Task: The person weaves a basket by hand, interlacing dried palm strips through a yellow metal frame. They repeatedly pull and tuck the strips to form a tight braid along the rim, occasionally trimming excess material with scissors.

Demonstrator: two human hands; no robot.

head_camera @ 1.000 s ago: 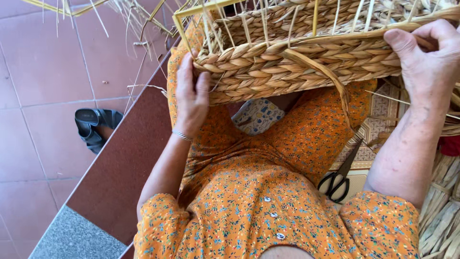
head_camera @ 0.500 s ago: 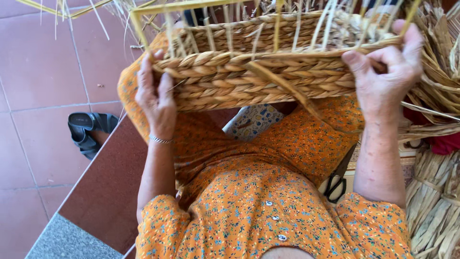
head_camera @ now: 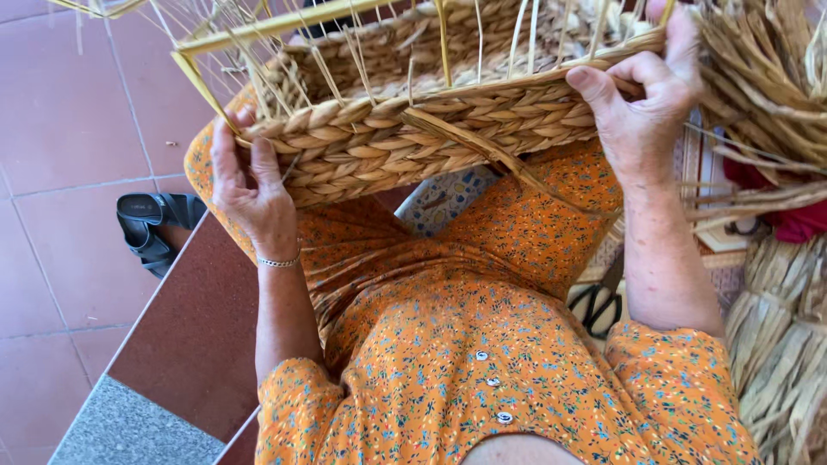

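A half-woven straw basket [head_camera: 413,142] rests on my lap, its braided wall facing me and thin upright stakes rising from its rim. My left hand [head_camera: 250,185] grips the basket's left corner, fingers wrapped over the braid. At the right end my right hand [head_camera: 642,103] holds the rim, thumb on the near side. A loose strand of straw [head_camera: 508,164] hangs down from the braid across my orange flowered dress [head_camera: 482,344].
Bundles of dried straw [head_camera: 775,86] lie at my right, more of them lower down [head_camera: 780,344]. Black-handled scissors [head_camera: 599,306] sit beside my right thigh. A pair of dark sandals [head_camera: 151,226] stands on the red tiled floor at left, next to a stone step [head_camera: 138,430].
The basket has shifted left and turned on my lap, and both hands have moved with it. My right hand now grips higher on the rim.
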